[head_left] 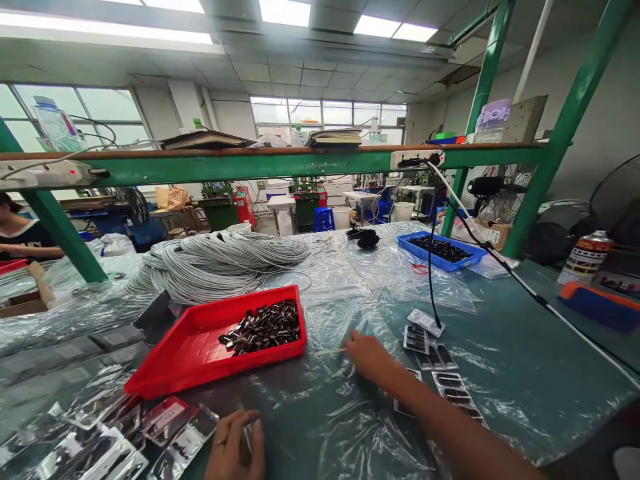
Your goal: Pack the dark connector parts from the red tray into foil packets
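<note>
My left hand (235,445) is low in the view, its fingers curled around something small and shiny that I cannot make out, beside silver-backed packets (183,443). Right of the red tray (185,347), my right hand (363,353) pinches a thin pale strip (327,351) over the plastic-covered table. Small black glossy pieces (270,327) are heaped in the tray's right part. To the right of my right hand lie blister packs with black items (450,383).
A coil of grey cable (215,263) lies behind the red tray. A blue tray (443,252) of black pieces is at the back right. A black cable (430,267) hangs from the green frame (250,167). A person (25,233) sits far left.
</note>
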`<state>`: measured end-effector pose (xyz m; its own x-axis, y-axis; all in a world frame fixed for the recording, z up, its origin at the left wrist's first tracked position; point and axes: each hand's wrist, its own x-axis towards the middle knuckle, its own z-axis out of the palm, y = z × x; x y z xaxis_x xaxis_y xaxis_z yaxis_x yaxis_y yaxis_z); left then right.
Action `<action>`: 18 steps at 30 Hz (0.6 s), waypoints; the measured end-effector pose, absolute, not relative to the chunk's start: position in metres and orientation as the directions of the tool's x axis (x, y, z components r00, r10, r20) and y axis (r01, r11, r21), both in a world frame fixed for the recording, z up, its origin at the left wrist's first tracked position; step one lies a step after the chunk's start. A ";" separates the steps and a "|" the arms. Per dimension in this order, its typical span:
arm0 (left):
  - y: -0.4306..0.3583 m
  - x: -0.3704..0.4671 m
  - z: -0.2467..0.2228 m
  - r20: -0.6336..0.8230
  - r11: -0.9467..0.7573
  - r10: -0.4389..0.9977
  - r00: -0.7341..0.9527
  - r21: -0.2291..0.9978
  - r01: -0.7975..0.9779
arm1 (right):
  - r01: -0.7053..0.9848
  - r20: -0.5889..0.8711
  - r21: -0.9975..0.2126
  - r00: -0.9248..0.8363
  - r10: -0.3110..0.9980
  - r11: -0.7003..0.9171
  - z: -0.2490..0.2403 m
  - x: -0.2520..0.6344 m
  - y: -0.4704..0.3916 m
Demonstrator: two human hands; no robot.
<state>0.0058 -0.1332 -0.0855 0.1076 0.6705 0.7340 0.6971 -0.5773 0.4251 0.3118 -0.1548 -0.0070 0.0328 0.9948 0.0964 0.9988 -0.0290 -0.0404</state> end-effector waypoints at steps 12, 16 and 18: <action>-0.158 0.023 -0.066 0.577 -0.490 0.814 0.067 0.620 0.613 | 0.953 -0.008 -0.292 0.087 0.996 -0.085 -0.023 0.365 -0.284; -0.162 0.026 -0.058 0.513 -0.446 0.855 0.071 0.659 0.605 | 0.819 0.029 -0.570 -0.059 0.998 0.065 -0.010 0.331 -0.255; -0.165 0.025 -0.055 0.496 -0.432 0.866 0.062 0.680 0.592 | 0.719 0.034 -0.693 -0.045 0.998 0.056 -0.003 0.308 -0.229</action>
